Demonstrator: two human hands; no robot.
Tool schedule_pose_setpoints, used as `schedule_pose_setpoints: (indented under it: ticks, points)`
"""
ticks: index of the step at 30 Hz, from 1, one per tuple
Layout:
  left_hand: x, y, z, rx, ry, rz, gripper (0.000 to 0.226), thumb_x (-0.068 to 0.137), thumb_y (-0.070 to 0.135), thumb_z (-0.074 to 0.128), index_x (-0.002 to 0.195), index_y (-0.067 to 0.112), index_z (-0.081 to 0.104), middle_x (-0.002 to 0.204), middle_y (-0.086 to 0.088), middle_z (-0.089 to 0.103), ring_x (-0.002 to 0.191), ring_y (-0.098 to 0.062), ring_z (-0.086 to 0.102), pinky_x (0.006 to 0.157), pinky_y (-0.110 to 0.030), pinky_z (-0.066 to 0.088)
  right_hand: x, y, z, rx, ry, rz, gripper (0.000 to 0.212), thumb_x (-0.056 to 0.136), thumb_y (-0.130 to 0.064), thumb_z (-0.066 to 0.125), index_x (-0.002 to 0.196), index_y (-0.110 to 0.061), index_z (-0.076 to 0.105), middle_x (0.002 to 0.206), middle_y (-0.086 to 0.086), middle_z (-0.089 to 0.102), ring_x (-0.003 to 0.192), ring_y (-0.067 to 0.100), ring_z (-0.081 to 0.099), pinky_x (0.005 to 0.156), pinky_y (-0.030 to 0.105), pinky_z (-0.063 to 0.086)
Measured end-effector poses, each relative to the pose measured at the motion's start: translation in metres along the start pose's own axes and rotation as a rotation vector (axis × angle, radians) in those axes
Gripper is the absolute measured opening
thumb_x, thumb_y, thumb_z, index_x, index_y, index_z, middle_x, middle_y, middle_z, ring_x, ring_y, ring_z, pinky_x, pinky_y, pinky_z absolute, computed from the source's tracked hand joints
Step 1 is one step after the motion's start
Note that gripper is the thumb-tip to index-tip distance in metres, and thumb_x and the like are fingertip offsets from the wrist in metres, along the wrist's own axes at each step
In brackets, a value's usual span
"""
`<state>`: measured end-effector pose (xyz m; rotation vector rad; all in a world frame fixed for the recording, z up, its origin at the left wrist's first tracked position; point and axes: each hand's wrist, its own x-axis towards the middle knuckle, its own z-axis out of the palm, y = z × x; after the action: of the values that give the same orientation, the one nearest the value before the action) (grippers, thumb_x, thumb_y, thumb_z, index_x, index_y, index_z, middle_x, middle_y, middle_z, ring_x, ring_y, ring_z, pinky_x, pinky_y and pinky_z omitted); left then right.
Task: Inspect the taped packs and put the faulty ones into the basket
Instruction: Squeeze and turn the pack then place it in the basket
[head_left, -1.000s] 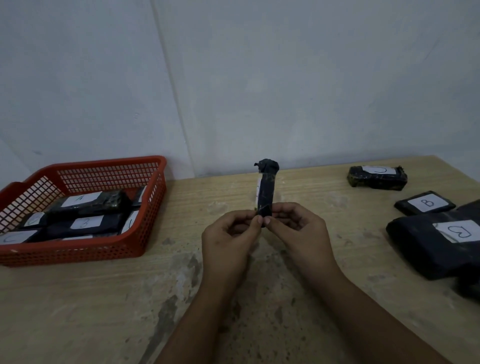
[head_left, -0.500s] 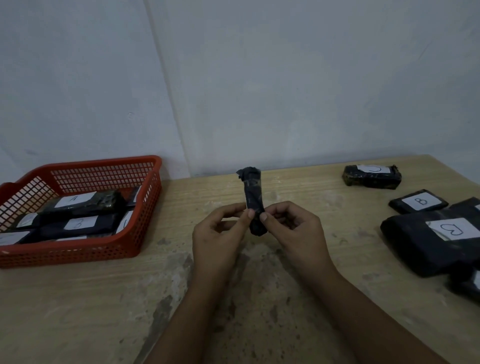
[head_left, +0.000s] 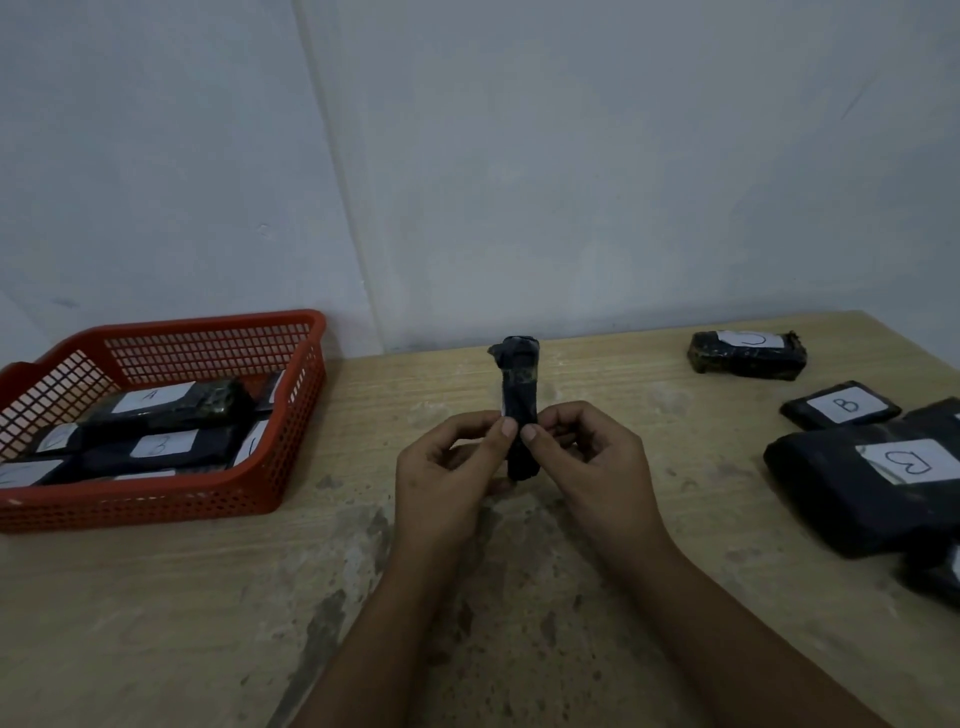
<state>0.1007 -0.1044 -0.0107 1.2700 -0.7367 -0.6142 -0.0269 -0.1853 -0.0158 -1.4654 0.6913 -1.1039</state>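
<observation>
A narrow black taped pack (head_left: 519, 395) stands on end above the middle of the wooden table, its crumpled top end up. My left hand (head_left: 449, 480) pinches its left edge with thumb and fingers. My right hand (head_left: 587, 467) pinches its right edge the same way. A sliver of white label shows on the pack's left side. The red mesh basket (head_left: 291, 467) sits at the left and holds several black packs with white labels, one marked A (head_left: 156, 402).
More black packs lie on the right of the table: one at the back (head_left: 748, 355), a flat one marked B (head_left: 841, 410), a large one (head_left: 872, 493) with a white label, and another partly cut off at the right edge (head_left: 935, 577). A pale wall stands behind.
The pack has turned in my fingers and sits a little lower between both hands, with more of its bottom end showing below my thumbs. Both hands kept their pinch.
</observation>
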Motion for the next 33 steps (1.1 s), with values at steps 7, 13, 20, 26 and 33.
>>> schedule_pose_setpoints:
  ticks: [7,13,20,26,33]
  points:
    - [0.0010,0.0005,0.0004,0.008,0.035,-0.027,0.012,0.100,0.020,0.076,0.107,0.012,0.081,0.102,-0.002,0.081,0.085,-0.017,0.080,0.064,-0.034,0.064,-0.0002,-0.0003,0.0017,0.010,-0.012,0.017,0.006,0.094,-0.009,0.080,0.096,-0.011,0.075,0.089,0.011,0.073,0.079,0.016,0.068,0.072,0.027,0.060]
    - [0.0025,-0.0023,-0.0018,0.063,0.000,0.004,0.008,0.096,0.014,0.079,0.103,0.014,0.083,0.100,0.003,0.084,0.097,-0.015,0.081,0.074,-0.037,0.067,0.0006,-0.0016,-0.0016,0.014,-0.001,0.002,0.005,0.094,-0.010,0.080,0.099,-0.011,0.078,0.091,0.007,0.076,0.084,0.012,0.071,0.074,0.023,0.059]
    - [0.0026,0.0037,-0.0021,-0.015,0.050,0.010,0.017,0.099,0.023,0.076,0.112,0.013,0.080,0.106,0.004,0.082,0.090,-0.017,0.081,0.074,-0.042,0.069,-0.0010,-0.0033,0.0022,0.022,-0.021,0.005,0.006,0.095,-0.009,0.079,0.095,-0.014,0.076,0.088,0.005,0.074,0.080,0.013,0.071,0.071,0.024,0.059]
    - [0.0037,-0.0015,-0.0042,0.076,0.060,0.104,0.010,0.100,0.018,0.076,0.105,0.014,0.084,0.099,-0.001,0.082,0.093,-0.022,0.080,0.076,-0.038,0.068,-0.0037,-0.0017,0.0053,0.032,-0.019,0.006,0.006,0.094,-0.010,0.080,0.097,-0.012,0.075,0.090,0.008,0.073,0.084,0.015,0.071,0.076,0.027,0.062]
    - [0.0002,-0.0019,-0.0004,0.057,0.054,0.110,0.008,0.098,0.011,0.078,0.100,0.015,0.085,0.096,-0.001,0.082,0.095,-0.019,0.079,0.076,-0.030,0.066,-0.0029,-0.0045,0.0026,0.061,0.017,-0.020,0.007,0.094,-0.011,0.080,0.099,-0.008,0.076,0.089,0.002,0.076,0.085,0.013,0.074,0.079,0.027,0.063]
